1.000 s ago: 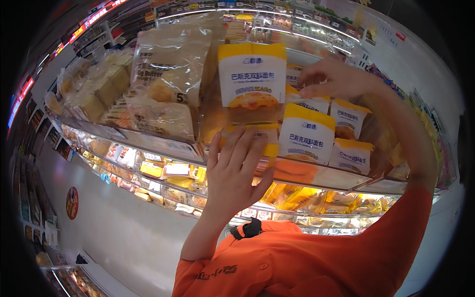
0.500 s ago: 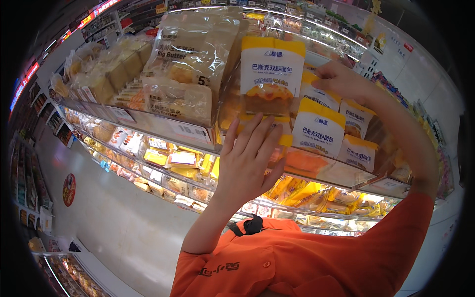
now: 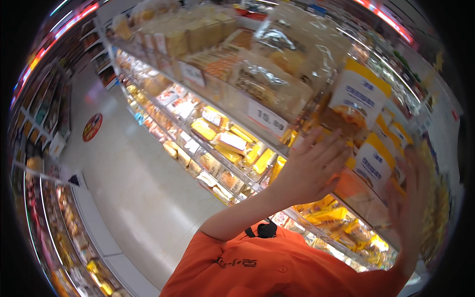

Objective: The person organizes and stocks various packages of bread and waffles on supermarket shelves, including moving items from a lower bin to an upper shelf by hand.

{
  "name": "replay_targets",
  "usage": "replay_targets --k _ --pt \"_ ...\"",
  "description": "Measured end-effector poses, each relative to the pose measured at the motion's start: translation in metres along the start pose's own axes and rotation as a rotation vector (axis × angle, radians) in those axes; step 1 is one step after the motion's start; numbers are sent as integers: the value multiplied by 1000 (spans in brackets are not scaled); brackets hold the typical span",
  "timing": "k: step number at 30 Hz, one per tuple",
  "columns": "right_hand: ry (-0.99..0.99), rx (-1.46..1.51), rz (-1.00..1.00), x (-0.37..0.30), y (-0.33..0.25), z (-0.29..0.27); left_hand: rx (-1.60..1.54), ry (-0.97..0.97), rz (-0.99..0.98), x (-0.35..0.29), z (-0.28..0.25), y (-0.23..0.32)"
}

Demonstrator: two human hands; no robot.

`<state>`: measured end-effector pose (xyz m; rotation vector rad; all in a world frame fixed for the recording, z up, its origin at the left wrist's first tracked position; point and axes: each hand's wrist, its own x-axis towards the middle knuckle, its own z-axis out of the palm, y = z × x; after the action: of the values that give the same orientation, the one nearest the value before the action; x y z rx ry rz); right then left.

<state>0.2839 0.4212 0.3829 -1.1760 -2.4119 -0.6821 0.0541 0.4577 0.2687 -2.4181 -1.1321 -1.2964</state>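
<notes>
Supermkt aisle: pale floor [image 3: 133, 183] at L, w/ long bread display [image 3: 225, 99] slanting across view. Lower shelves [image 3: 257, 186] are brightly lit, prob. so pkgs show from the aisle. Person in orange shirt [image 3: 277, 267] stands up against it. Large beige bread bag [image 3: 297, 54] rises behind smaller beige pkg [image 3: 269, 76], apparently stepped so both fronts read. L hand [image 3: 316, 163] is open, fingers outstretched over the shelf front, closed on nothing; its tips reach the foot of the raised white-and-yellow pack [image 3: 360, 94], maybe to steady the row. R hand [image 3: 409, 185], blurred, looks open too, fingers extended beside the front white-and-yellow pack [image 3: 373, 163]; can't tell if it touches. Both packs are on the upper shelf, tilted in view, printed faces out, prob. for shoppers. White price tag [image 3: 267, 118] hangs on the shelf edge, L of the hands.
</notes>
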Motion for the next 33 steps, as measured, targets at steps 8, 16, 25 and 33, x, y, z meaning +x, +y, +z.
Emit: replay_targets --k 8,16,25,33 --pt "410 114 -208 -85 -26 66 -136 123 63 -2 -6 5" --pt "603 1004 -168 -23 -118 137 7 196 -156 -70 -22 -17" --pt "302 1348 -253 8 -185 172 440 -1418 -1686 -433 -5 33" --pt "-8 1648 -365 45 -281 198 -4 -843 -2332 -513 -46 174"
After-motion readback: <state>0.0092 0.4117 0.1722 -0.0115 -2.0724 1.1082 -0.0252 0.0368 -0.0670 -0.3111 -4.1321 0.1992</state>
